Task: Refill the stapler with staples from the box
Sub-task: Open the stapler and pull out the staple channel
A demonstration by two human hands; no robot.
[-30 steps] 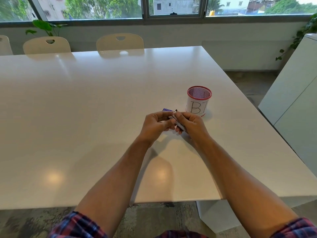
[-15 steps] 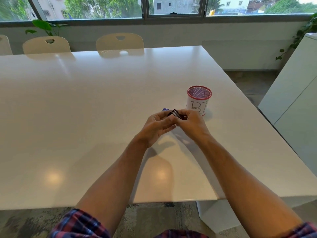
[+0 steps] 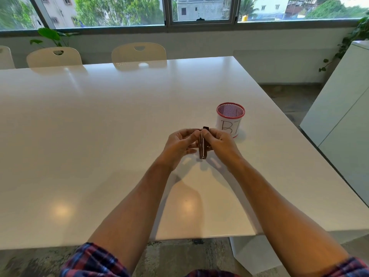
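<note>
White table (image 3: 99,136) fills the view; above its near middle the left hand (image 3: 180,145) and right hand (image 3: 219,144) pinch a dark stapler (image 3: 203,148) between them; a red-rimmed mesh cup (image 3: 230,119) stands just beyond.

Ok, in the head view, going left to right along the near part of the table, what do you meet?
left hand → stapler held between both hands → right hand → mesh cup, standing just past the right hand.

stapler (image 3: 203,145) btwn hands, cup (image 3: 229,119) behind-right
</note>
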